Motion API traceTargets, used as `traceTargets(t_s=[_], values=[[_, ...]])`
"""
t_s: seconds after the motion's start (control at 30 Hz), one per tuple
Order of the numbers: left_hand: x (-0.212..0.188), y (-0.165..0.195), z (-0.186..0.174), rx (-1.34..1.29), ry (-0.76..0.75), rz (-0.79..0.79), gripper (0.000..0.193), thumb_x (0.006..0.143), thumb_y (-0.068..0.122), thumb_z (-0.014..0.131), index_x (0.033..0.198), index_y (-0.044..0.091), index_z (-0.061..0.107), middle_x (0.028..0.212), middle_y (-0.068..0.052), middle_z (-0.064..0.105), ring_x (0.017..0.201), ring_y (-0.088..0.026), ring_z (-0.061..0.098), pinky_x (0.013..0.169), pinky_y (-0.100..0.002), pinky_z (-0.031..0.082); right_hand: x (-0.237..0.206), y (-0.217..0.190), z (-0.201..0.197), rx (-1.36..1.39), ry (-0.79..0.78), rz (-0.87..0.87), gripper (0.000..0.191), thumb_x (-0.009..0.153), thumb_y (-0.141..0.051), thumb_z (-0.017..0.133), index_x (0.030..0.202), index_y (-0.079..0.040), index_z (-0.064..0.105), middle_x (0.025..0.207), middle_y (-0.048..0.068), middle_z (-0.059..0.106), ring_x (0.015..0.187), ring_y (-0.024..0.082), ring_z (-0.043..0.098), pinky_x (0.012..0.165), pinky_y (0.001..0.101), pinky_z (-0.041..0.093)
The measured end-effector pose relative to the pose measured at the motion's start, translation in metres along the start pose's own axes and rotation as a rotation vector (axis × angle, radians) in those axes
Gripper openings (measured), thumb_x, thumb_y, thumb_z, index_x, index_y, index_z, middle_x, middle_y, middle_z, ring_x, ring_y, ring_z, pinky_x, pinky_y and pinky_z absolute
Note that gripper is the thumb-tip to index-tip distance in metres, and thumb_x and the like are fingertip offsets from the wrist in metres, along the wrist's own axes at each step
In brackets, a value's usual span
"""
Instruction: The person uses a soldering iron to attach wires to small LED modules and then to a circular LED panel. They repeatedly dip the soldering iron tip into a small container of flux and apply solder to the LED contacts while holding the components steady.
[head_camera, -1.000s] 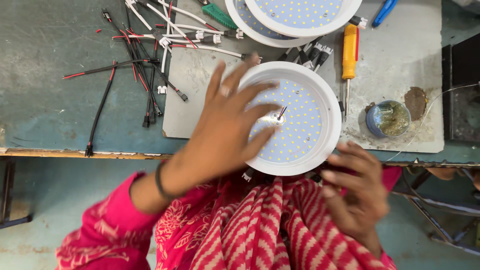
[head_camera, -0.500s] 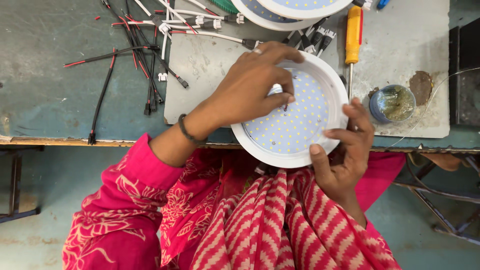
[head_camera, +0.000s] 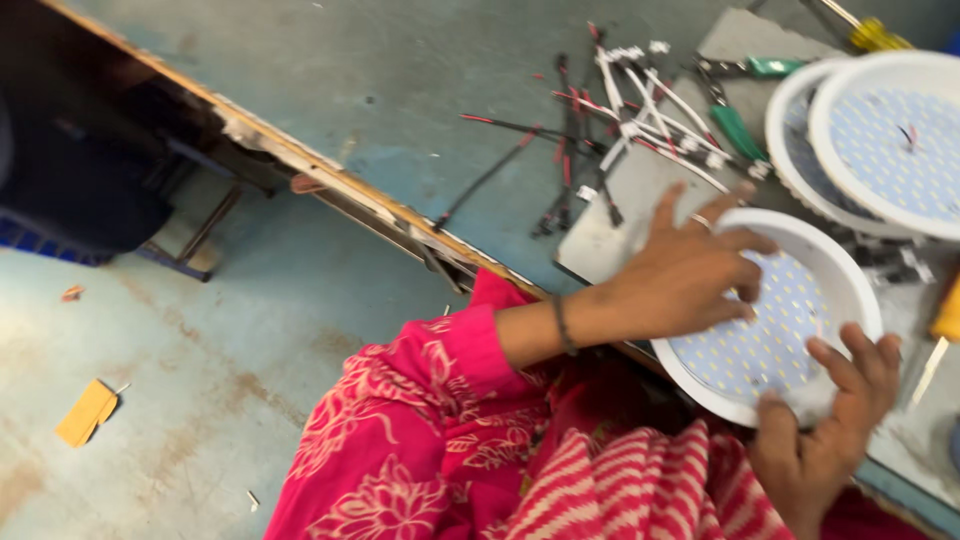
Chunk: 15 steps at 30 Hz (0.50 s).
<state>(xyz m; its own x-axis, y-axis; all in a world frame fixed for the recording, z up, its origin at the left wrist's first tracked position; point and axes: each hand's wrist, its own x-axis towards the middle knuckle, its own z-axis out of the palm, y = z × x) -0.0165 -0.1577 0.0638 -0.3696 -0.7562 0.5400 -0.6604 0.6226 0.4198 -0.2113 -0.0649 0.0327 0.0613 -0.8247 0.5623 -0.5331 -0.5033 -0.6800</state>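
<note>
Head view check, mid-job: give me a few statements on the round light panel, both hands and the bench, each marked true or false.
1. The left hand lies flat on the round light panel. True.
2. The right hand holds a screwdriver. False: it grips the panel's near rim.
3. Loose wires lie on the bench beyond the left hand. True.
4. The panel hangs over the bench's near edge. True.
5. No other panels are in view. False: stacked panels sit at upper right.
</note>
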Motion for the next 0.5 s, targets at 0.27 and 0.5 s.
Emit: traceTargets(t_s=[0.27,0.5], values=[[-0.004,0.001,-0.003,-0.108,-0.258,-0.027,0.013,0.071,0.027,0.081,0.077,0.019,0.075,0.096,0.007,0.076,0.146,-0.036,0.042,0.099,-0.055,0.044,0.011,0.010,-0.009,-0.036,-0.032,-0.097,0.057,0.076,0.001,0.047,0.133,-0.003,0.055,0.139,0.016,0.057,0.151,0.043,0.041,0.133,0.0517,0.028],[-0.006,-0.016,-0.002,-0.343,-0.197,0.022,0.017,0.071,0.020,0.082,0.083,0.011,0.076,0.092,0.000,0.078,0.136,-0.030,0.057,0.108,-0.040,0.051,0.001,-0.011,-0.007,-0.070,0.014,-0.001,0.053,0.076,0.007,0.043,0.124,-0.005,0.060,0.135,0.009,0.062,0.152,0.040,0.043,0.129,0.0482,0.031]])
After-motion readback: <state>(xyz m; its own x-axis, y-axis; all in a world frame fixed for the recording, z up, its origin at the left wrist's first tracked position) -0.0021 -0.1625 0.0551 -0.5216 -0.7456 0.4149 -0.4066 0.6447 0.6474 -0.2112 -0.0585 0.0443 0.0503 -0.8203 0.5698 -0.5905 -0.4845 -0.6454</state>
